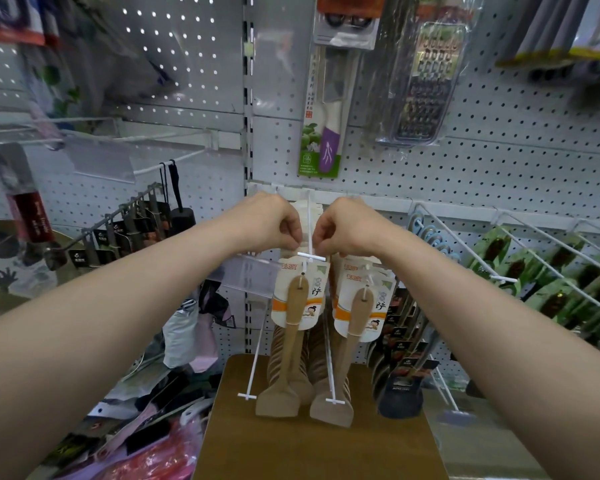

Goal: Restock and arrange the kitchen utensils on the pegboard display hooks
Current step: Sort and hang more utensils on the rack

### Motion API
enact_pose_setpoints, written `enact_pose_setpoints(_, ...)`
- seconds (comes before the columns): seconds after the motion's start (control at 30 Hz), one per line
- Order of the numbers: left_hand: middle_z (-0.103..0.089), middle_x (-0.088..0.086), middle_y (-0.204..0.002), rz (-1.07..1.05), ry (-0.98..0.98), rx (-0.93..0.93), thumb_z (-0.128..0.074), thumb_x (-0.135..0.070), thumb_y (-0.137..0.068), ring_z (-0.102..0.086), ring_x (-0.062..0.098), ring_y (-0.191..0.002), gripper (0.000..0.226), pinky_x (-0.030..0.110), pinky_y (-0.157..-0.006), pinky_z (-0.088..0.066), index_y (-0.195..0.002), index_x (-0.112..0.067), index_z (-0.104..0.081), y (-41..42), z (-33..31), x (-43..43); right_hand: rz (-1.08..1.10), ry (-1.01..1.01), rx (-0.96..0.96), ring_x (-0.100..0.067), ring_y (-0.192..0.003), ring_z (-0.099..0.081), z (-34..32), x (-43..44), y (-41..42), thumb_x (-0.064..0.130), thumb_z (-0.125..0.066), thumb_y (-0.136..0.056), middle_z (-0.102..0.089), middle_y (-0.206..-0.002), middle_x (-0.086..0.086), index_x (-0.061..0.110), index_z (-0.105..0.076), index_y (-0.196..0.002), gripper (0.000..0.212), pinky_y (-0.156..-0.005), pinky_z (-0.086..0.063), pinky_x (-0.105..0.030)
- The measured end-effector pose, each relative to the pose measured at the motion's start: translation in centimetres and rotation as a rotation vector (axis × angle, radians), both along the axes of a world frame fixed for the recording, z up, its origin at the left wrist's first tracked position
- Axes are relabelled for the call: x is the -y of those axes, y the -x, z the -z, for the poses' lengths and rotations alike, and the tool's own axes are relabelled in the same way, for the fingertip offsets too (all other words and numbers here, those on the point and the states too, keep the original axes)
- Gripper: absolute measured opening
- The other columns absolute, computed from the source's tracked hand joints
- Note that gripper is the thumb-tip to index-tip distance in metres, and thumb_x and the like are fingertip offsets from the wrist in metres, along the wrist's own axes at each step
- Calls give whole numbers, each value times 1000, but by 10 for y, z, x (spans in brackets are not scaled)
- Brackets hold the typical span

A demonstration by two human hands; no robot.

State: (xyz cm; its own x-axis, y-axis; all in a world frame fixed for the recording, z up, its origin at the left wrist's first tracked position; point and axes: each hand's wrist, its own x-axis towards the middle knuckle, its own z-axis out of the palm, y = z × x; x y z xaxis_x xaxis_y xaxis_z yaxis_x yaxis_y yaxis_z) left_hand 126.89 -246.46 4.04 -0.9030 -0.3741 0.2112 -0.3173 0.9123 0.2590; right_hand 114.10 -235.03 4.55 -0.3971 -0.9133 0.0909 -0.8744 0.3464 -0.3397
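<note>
Slippage looms: left hand point(271, 223) and right hand point(347, 226) each pinch a spatula pack point(297, 299) top at the hook point(309, 220) tip, where a loosened grip would drop it.

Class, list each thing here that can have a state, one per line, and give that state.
left hand: pinches card of left spatula
right hand: pinches card of right spatula
left spatula: hangs blade down, at tip of hook
right spatula: hangs blade down, beside hook
hook: holds more cards behind
knife: packaged, hanging
grater: wrapped, hanging
</note>
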Motion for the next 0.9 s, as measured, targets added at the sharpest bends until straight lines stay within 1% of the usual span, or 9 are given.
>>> enact_pose_setpoints(0.1, -69, -14, -82, 5, 73, 39, -77, -26, -78, -63, 5, -80, 10, 24, -73, -51, -78, -32, -70, 3, 1, -3, -10, -39, -40, -8, -65, -62, 1, 2, 0, 15, -80, -78, -69, -78, 6, 22, -74, -78, 8, -71, -59, -31)
enact_pose_setpoints(0.23, -70, -15, -78, 28, 49, 72, -78, -26, -77, -63, 1, -77, 13, 25, -75, -52, -72, -34, -69, 2, -2, 0, -36, -79, 9, -12, -68, -68, -2, -1, 2, 11, -78, -78, -72, -75, 4, 17, -78, -83, 8, -70, -61, -29)
enact_pose_setpoints(0.33, -66, -20, -72, 29, 10, 47, -76, -26, -79, -60, -3, -74, 6, 21, -72, -48, -80, -32, -74, 1, -3, 2, -38, -55, 45, -13, -69, -70, -5, -2, 5, 12, -76, -80, -73, -76, 2, 16, -78, -85, 6, -65, -59, -24)
enact_pose_setpoints(0.43, -62, -21, -73, 3, 14, -14, -74, -23, -82, -59, -2, -74, 8, 18, -71, -47, -87, -29, -75, 5, -2, 6, 3, 25, -15, -9, -65, -66, -5, 1, 9, 13, -77, -80, -71, -74, 6, 18, -78, -85, 7, -70, -59, -26)
enact_pose_setpoints(0.53, -66, -15, -79, 3, 77, 27, -74, -24, -82, -62, 6, -82, 6, 27, -80, -52, -87, -28, -75, 10, 0, 4, 14, 4, -51, -3, -59, -60, -1, 5, 10, 15, -81, -75, -73, -73, 4, 20, -79, -81, 8, -73, -59, -29)
enact_pose_setpoints(0.6, -65, -15, -79, 2, 99, 43, -74, -25, -81, -61, 6, -81, 5, 27, -78, -50, -85, -28, -75, 11, 0, 2, 14, -4, -56, -5, -62, -61, -1, 6, 9, 15, -83, -73, -73, -73, 4, 20, -78, -78, 8, -74, -59, -30)
enact_pose_setpoints(0.67, -66, -15, -78, -5, 98, 51, -75, -25, -80, -61, 6, -81, 5, 25, -75, -48, -83, -29, -74, 11, 0, 2, 15, -9, -55, -5, -61, -60, -1, 8, 9, 15, -83, -73, -69, -68, 8, 21, -76, -76, 10, -72, -58, -29)
enact_pose_setpoints(0.8, -68, -13, -81, -18, 73, 55, -77, -21, -78, -61, 6, -81, 16, 25, -71, -44, -88, -28, -68, 11, 1, 2, 9, -15, -55, -2, -56, -57, -1, 10, 9, 15, -82, -75, -65, -66, 11, 23, -73, -75, 12, -68, -58, -27)
enact_pose_setpoints(0.9, -70, -11, -84, -13, 63, 71, -78, -20, -77, -62, 6, -82, 17, 27, -78, -51, -82, -31, -66, 11, 0, 1, -7, -48, -74, -3, -58, -58, -2, 11, 9, 14, -81, -76, -68, -71, 7, 19, -75, -78, 8, -67, -58, -26)
